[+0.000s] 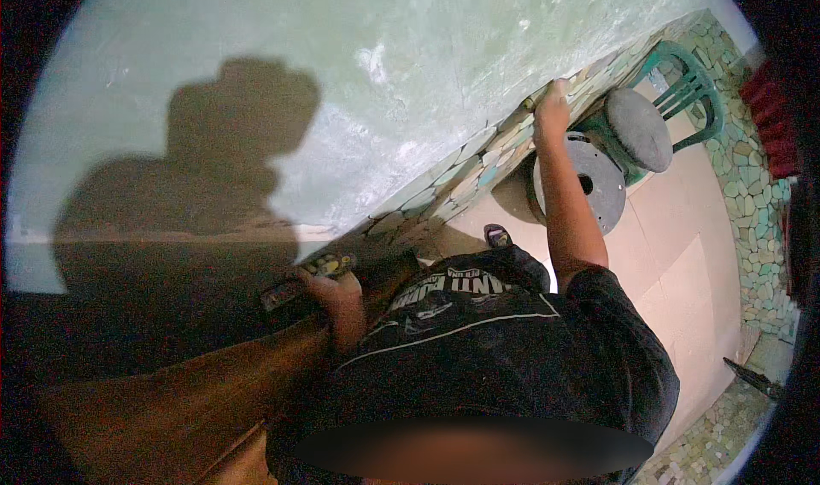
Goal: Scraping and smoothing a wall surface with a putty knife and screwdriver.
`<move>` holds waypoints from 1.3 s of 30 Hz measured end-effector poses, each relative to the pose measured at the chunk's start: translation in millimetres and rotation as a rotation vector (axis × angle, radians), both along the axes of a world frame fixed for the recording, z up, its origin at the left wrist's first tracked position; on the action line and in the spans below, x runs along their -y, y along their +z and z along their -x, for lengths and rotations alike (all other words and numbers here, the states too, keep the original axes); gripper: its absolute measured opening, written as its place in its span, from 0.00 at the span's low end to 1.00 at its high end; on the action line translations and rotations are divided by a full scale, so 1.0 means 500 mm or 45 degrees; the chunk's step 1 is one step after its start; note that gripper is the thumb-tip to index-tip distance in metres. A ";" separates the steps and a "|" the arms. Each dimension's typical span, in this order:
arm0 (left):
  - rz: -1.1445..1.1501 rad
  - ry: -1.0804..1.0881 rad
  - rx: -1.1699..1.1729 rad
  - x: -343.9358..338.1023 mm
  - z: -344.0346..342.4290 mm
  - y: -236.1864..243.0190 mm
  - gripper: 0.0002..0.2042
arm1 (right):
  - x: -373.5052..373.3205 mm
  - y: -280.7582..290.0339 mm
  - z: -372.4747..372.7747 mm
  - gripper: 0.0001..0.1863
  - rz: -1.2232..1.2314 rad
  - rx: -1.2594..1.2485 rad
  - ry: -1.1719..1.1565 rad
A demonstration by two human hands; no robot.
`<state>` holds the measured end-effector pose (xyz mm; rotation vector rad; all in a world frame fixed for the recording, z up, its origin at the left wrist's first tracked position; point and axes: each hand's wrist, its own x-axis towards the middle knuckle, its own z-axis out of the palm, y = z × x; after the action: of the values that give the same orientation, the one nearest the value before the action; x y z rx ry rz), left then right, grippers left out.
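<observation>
Nearest, at the bottom of the frame, is a black cloth T-shirt with white print (512, 357); left of it the left hand (329, 288) is low, forearm bent up, fingers curled round a dark oblong container with yellowish pieces (333, 264). The right arm stretches up across the frame; its right hand (553, 109) bends at the wrist against a mosaic band of flat stones (487, 164), beside a small yellowish piece (529, 104); whether it pinches that, I cannot tell. Under that forearm, partly blocked by it, sits a grey disc with a dark central hole (608, 186), then a rough grey round slab (641, 130) and a slatted green plastic chair (683, 96). A mottled pale-green wall (410, 23) fills the upper left, crossed by a dark shadow.
</observation>
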<state>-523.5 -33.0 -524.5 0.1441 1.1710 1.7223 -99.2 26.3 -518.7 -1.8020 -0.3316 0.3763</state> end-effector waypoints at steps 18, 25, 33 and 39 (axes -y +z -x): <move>0.147 0.058 -0.544 -0.012 0.078 -0.121 0.22 | -0.015 -0.002 -0.062 0.28 0.247 0.509 0.104; -0.073 -0.031 -1.234 -0.010 0.068 -0.134 0.21 | 0.013 0.052 0.049 0.27 -0.093 0.378 0.183; 0.020 0.100 -0.690 -0.006 -0.008 -0.102 0.23 | -0.044 0.073 -0.225 0.33 0.080 0.207 -0.098; -0.035 0.089 0.017 -0.001 -0.144 -0.019 0.26 | 0.011 0.026 -0.037 0.31 0.089 0.220 0.221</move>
<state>-451.5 -32.2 -533.8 0.1094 1.1546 1.7986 -81.0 20.6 -505.8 -1.8848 -0.6053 0.3577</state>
